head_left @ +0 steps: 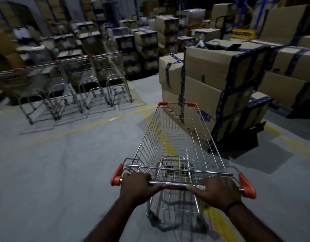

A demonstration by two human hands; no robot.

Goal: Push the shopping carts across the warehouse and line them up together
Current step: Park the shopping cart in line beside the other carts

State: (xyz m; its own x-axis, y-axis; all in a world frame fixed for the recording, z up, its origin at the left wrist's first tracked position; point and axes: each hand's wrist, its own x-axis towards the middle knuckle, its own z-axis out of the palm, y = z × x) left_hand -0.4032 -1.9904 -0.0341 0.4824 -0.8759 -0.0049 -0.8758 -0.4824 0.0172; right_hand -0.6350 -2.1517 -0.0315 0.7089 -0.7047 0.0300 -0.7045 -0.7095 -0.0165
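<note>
An empty wire shopping cart (pixel 178 137) with orange corner caps stands right in front of me, nose pointing away. My left hand (pixel 136 186) grips the left part of its handle bar (pixel 175 184). My right hand (pixel 219 189), a dark band on its wrist, grips the right part. A row of several other carts (pixel 77 81) stands side by side at the upper left, blurred, beyond a yellow floor line (pixel 91 125).
A tall stack of taped cardboard boxes (pixel 217 88) stands just right of the cart's nose. More box stacks (pixel 145 44) and blue racking fill the back. A yellow pallet jack (pixel 243 33) sits at the far right. Grey concrete floor (pixel 54 172) stretches to my left.
</note>
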